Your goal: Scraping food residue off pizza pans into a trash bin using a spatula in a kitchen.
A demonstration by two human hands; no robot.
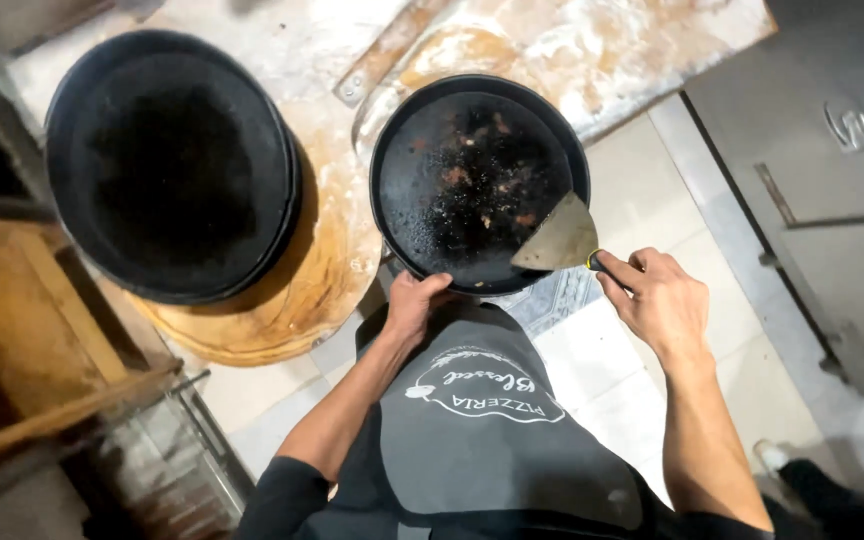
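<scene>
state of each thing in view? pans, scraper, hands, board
Round black pan: held at near rim, burnt crumbs inside.
Scraper: blade flat on pan's right side.
Left hand: gripping pan rim.
Right hand: closed on scraper handle.
Stack of black pans: resting, untouched.
Wooden board: floured, stained.

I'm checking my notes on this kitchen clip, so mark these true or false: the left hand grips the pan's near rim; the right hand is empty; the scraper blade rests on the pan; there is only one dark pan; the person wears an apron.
1. Left hand grips the near rim of the round pan: true.
2. Right hand is empty: false, it holds a metal scraper.
3. The scraper's blade rests on the pan: true.
4. Only one dark pan: false, a stack of pans sits to the left.
5. The person wears an apron: true.
</scene>
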